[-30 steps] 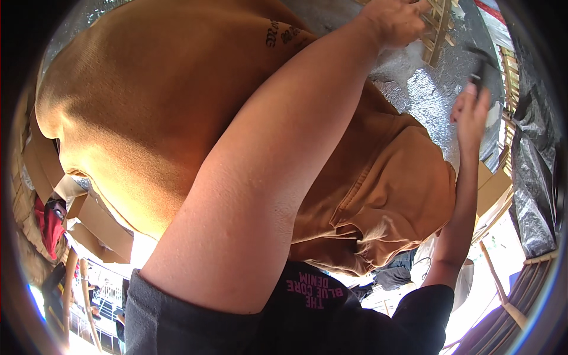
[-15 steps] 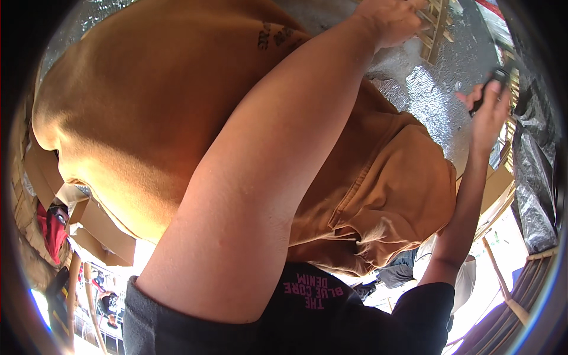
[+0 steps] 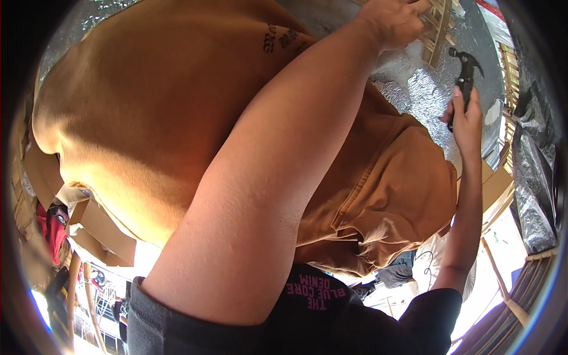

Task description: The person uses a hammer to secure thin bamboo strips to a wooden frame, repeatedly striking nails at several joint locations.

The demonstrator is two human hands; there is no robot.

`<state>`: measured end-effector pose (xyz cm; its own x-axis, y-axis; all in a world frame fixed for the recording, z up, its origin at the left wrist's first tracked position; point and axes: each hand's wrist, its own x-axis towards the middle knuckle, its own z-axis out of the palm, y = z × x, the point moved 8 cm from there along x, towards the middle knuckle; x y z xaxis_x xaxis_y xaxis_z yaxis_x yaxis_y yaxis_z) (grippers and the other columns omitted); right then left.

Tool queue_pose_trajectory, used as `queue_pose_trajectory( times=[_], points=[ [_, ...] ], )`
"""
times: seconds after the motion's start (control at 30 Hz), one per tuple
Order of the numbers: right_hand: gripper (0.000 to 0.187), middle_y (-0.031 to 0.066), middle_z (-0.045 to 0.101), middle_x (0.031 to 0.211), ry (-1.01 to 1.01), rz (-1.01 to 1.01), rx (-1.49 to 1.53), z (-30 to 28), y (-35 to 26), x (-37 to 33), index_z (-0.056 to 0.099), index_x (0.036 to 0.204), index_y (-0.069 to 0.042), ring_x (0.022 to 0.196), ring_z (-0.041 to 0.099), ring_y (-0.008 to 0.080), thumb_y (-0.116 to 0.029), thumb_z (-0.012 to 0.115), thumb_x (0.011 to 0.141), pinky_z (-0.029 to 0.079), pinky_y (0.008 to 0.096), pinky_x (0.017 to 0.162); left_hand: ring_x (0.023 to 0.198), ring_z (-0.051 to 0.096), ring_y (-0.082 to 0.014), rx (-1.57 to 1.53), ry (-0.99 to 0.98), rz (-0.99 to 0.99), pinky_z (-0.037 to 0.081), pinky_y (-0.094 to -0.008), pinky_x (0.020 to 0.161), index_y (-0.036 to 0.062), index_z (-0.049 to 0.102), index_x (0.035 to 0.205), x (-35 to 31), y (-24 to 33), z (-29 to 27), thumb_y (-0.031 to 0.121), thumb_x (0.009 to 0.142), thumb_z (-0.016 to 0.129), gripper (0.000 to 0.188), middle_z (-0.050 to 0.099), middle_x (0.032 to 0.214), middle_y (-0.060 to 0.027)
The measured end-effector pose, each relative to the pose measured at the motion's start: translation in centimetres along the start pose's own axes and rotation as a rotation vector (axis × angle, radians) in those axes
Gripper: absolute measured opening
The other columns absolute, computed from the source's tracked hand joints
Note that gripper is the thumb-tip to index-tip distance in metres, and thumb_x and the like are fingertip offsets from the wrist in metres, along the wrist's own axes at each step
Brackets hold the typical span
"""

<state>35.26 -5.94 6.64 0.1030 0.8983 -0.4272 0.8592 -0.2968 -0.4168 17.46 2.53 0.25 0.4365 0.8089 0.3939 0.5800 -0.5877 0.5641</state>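
Observation:
My left hand [image 3: 395, 25] reaches to the top of the view, its fingers bent against a light slatted wooden frame [image 3: 436, 32]. It appears to grip the frame's near side; the fingertips are partly hidden. To the right, my right hand [image 3: 464, 118] is closed round the handle of a black claw hammer [image 3: 466, 74]. The hammer's head points up and away, close to the frame but apart from it. Much of the frame runs out of the picture.
Brown cloth of my clothing [image 3: 148, 106] fills the middle and left. Under the frame lies a grey, shiny floor [image 3: 423, 92]. A crumpled dark plastic sheet [image 3: 532, 183] hangs at the right rim. Cardboard [image 3: 103, 228] and wooden poles [image 3: 74, 290] stand at the lower left.
My right hand has brought the hammer left, nearer the frame, and its head now shows clearly instead of blurred. My left hand stays at the frame, almost unmoved.

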Motion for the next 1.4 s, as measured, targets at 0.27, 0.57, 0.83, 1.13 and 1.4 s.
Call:
queue_pose_trajectory(
  times=[0.27, 0.57, 0.83, 1.13, 1.4],
  points=[
    [0.025, -0.0002, 0.048, 0.064, 0.055, -0.04, -0.195, -1.0, -1.1, 0.4, 0.049, 0.109, -0.004, 0.056, 0.052, 0.012, -0.028, 0.05, 0.104, 0.053, 0.029, 0.059, 0.138, 0.04, -0.0349, 0.205, -0.129, 0.029, 0.021, -0.0526, 0.12, 0.0146, 0.07, 0.119, -0.2, 0.3, 0.9, 0.026, 0.099, 0.045, 0.034, 0.04, 0.153, -0.0143],
    [0.026, 0.0053, 0.055, 0.068, 0.2, -0.047, -0.153, -1.0, -0.8, 0.5, 0.048, 0.108, 0.0, 0.059, 0.055, 0.0144, -0.026, 0.052, 0.103, 0.048, 0.0314, 0.058, 0.136, 0.041, -0.0347, 0.131, 0.039, 0.053, 0.022, -0.054, 0.118, 0.0148, 0.068, 0.122, -0.3, 0.2, 1.1, 0.035, 0.099, 0.047, 0.037, 0.045, 0.148, -0.0147],
    [0.022, 0.0016, 0.051, 0.064, -0.074, 0.026, -0.091, 2.4, 0.4, 0.0, 0.051, 0.106, -0.004, 0.051, 0.05, 0.0096, -0.026, 0.054, 0.102, 0.042, 0.0277, 0.047, 0.134, 0.044, -0.0333, 0.111, 0.041, 0.091, 0.021, -0.0586, 0.118, 0.0164, 0.07, 0.119, -0.7, 0.2, 0.9, 0.031, 0.096, 0.05, 0.034, 0.048, 0.145, -0.0112],
    [0.028, 0.0093, 0.058, 0.067, 0.097, -0.116, -0.377, 0.0, 1.7, 1.2, 0.045, 0.112, -0.003, 0.055, 0.06, 0.0154, -0.027, 0.054, 0.101, 0.049, 0.0314, 0.053, 0.134, 0.043, -0.0333, 0.199, -0.074, 0.089, 0.022, -0.0572, 0.118, 0.0149, 0.072, 0.113, -0.2, 0.4, 1.6, 0.03, 0.097, 0.049, 0.032, 0.048, 0.146, -0.011],
    [0.028, 0.0112, 0.06, 0.068, 0.103, -0.044, -0.19, 0.8, 2.1, 0.3, 0.049, 0.112, -0.003, 0.06, 0.064, 0.0201, -0.029, 0.054, 0.101, 0.049, 0.0349, 0.055, 0.135, 0.043, -0.0345, 0.062, 0.075, 0.051, 0.023, -0.0558, 0.118, 0.0139, 0.073, 0.109, -0.1, -0.3, 0.8, 0.035, 0.097, 0.051, 0.033, 0.046, 0.146, -0.0166]
  ],
)
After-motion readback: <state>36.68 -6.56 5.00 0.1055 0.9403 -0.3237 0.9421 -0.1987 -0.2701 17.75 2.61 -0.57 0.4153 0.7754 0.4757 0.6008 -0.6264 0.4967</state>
